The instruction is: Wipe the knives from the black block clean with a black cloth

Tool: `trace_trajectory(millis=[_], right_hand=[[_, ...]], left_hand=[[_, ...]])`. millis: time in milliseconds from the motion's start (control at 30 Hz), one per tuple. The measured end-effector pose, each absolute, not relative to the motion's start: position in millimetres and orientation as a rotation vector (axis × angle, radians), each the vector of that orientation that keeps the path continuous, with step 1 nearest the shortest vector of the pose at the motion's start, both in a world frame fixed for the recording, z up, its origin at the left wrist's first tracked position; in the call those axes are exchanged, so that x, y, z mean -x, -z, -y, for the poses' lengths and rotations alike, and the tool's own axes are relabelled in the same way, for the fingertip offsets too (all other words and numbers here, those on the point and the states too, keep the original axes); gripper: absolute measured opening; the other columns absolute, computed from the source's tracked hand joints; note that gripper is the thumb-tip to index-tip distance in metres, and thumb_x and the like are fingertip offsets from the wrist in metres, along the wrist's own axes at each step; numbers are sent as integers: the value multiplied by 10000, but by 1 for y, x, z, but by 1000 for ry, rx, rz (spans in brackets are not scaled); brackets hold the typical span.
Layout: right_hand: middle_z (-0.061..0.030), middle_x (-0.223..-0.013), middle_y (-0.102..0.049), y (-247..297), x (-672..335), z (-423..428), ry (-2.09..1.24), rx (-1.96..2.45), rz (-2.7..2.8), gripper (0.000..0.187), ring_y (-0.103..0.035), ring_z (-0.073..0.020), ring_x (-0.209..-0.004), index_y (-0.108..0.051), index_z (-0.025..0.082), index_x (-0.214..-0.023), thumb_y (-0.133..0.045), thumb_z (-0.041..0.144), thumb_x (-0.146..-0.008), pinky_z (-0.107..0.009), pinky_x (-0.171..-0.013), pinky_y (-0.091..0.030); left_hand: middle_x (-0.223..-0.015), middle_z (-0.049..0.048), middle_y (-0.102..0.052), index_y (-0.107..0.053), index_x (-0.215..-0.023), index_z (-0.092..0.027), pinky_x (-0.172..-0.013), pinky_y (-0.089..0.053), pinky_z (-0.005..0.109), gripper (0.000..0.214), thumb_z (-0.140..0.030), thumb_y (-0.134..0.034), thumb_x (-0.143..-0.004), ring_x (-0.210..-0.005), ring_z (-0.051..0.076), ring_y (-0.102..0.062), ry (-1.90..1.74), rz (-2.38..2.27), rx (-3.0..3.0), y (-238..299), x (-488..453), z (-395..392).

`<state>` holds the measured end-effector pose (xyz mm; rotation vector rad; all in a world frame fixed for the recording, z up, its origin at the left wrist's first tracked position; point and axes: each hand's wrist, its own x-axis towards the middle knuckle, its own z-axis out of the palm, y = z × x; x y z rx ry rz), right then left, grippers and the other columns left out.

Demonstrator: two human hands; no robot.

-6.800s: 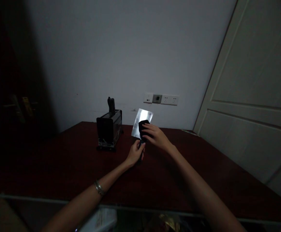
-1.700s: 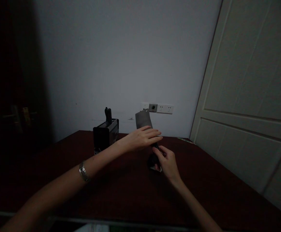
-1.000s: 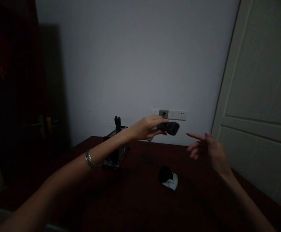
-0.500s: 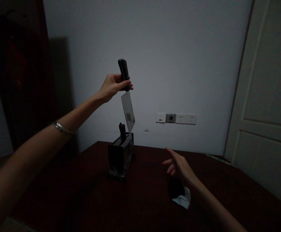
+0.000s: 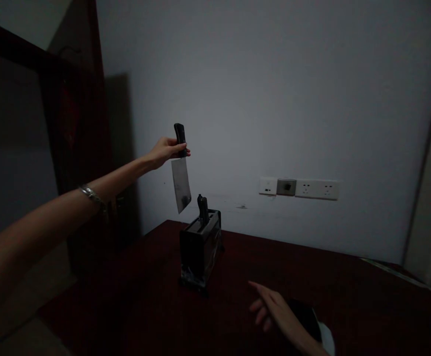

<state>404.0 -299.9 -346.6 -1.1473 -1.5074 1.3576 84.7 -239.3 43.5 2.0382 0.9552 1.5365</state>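
My left hand [image 5: 165,151] grips the black handle of a cleaver [image 5: 180,184], whose broad steel blade hangs straight down. The blade tip hovers above and a little left of a dark knife block [image 5: 199,249] on the table. One black knife handle [image 5: 202,207] sticks up out of the block. My right hand [image 5: 273,311] rests low over the table with its fingers spread and nothing in it. Just right of that hand lies a dark cloth with a white underside [image 5: 317,327].
The dark red table [image 5: 134,306] stands against a pale wall with a row of sockets [image 5: 299,188]. A dark wooden door [image 5: 70,143] is at the left, and a pale door edge [image 5: 428,207] at the right.
Earlier my right hand wiped the cleaver blade with the cloth. The cloth now lies on the table, and my left hand has raised the cleaver blade-down over the knife block.
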Motion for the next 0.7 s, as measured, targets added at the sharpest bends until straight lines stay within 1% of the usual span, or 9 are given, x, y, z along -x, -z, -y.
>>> trace_trajectory(millis=[167, 267, 333, 467, 700], right_hand=[[-100, -710, -648, 377, -404, 293, -1411, 1158, 1448, 835, -614, -161, -521, -493, 82, -1204, -397, 717, -670, -231, -407, -447], [-95, -686, -652, 387, -406, 292, -1400, 1170, 1429, 802, -613, -168, -525, -546, 101, -1155, -395, 721, -670, -247, -428, -457], [-93, -679, -652, 389, -407, 293, -1370, 1175, 1443, 779, -612, -170, -532, -579, 111, -1118, -391, 723, -673, -257, -445, -464], [-96, -674, -651, 389, -408, 298, -1301, 1142, 1500, 794, -607, -181, -544, -617, 112, -1069, -380, 750, -659, -275, -460, -466], [-109, -679, -661, 387, -408, 301, -1283, 1152, 1530, 848, -610, -192, -552, -634, 109, -1030, -335, 797, -634, -294, -480, -459]], left_hand=[[-834, 129, -662, -611, -862, -64, -860, -457, 387, 161, -200, -608, -775, -779, 185, -645, -1495, -1042, -1969, -27, -75, 220], [-829, 124, -663, -614, -857, -73, -860, -460, 387, 165, -211, -621, -767, -780, 186, -647, -1458, -1042, -1954, -19, -71, 205], [-822, 120, -664, -610, -851, -76, -858, -464, 385, 178, -223, -636, -755, -775, 184, -647, -1442, -1030, -1956, -15, -69, 197], [-828, 122, -668, -601, -864, -78, -851, -468, 375, 217, -246, -654, -737, -773, 182, -644, -1427, -1035, -1965, -7, -72, 188], [-841, 124, -669, -605, -858, -89, -829, -470, 363, 177, -226, -633, -748, -773, 183, -643, -1427, -1046, -1919, 1, -81, 183]])
